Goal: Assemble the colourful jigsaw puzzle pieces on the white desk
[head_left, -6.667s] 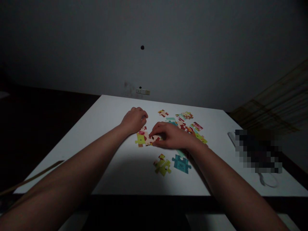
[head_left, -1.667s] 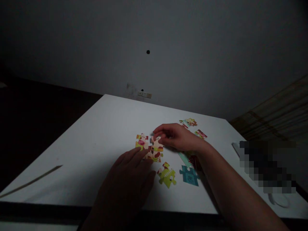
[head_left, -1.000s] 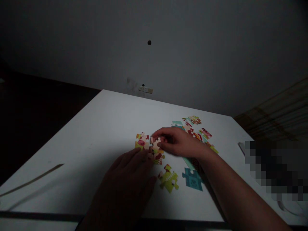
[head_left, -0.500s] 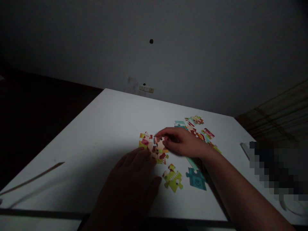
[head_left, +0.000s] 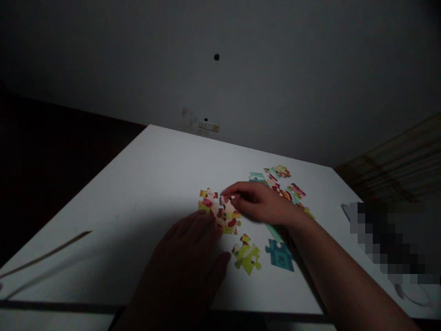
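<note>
Joined jigsaw puzzle pieces [head_left: 208, 202] with a spotted cow picture lie in the middle of the white table [head_left: 165, 161]. My left hand [head_left: 189, 248] rests flat over their near left part, fingers stretched out, hiding some of them. My right hand [head_left: 257, 200] has thumb and fingertips closed on a cream and brown puzzle piece [head_left: 228, 202] at the upper right of the joined group. A thin gap shows on that piece's left side. Just nearer to me lie a lime green piece [head_left: 247, 255] and a teal piece [head_left: 280, 255].
Several loose pieces [head_left: 282, 171] are spread beyond and behind my right forearm, which partly covers them. A thin brown strip [head_left: 48, 255] lies at the table's left. At the right are a blurred-out dark object [head_left: 389, 243] and a cable [head_left: 413, 296].
My left hand has come from the far side down onto the joined pieces. The cream piece seen apart at the back earlier is gone from there. Over the last second my hands barely move.
</note>
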Demonstrator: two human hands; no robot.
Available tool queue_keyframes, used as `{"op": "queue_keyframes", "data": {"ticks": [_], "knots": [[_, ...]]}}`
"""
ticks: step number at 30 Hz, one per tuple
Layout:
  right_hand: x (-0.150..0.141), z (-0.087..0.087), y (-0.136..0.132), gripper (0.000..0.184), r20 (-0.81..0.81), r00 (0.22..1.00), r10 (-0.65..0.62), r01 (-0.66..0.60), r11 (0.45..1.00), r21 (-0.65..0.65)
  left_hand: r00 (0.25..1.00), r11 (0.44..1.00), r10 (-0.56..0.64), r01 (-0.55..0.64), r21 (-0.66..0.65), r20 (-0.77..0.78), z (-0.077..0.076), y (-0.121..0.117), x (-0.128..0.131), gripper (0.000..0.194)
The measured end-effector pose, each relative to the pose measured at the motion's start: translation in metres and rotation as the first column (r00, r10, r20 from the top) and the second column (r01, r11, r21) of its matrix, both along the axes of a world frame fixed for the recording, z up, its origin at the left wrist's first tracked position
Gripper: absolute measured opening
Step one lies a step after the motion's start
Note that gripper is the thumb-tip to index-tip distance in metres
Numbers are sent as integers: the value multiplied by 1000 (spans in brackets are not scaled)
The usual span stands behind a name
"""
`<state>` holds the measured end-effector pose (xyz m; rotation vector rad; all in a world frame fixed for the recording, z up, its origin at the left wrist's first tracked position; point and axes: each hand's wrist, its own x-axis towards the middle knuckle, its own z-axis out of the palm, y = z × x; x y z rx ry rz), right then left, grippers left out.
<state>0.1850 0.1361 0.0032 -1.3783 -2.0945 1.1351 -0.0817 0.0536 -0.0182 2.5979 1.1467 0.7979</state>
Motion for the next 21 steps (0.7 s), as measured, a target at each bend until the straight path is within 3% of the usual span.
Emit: {"op": "queue_keyframes", "data": {"ticks": [7, 14, 21], "knots": [[-2, 10, -1, 43, -51, 999, -1, -1, 999, -42, 1000, 999, -24, 24, -30, 21, -3, 0, -3, 19], [-3, 9, -1, 44, -78, 997, -6, 2, 999, -53, 999, 1000, -9, 9, -4, 43, 1, 3, -2, 25], [-1, 9, -1, 39, -35, 999, 16, -17, 1000, -17, 989, 997, 77, -79, 7, 123, 0, 4, -6, 31]]}}
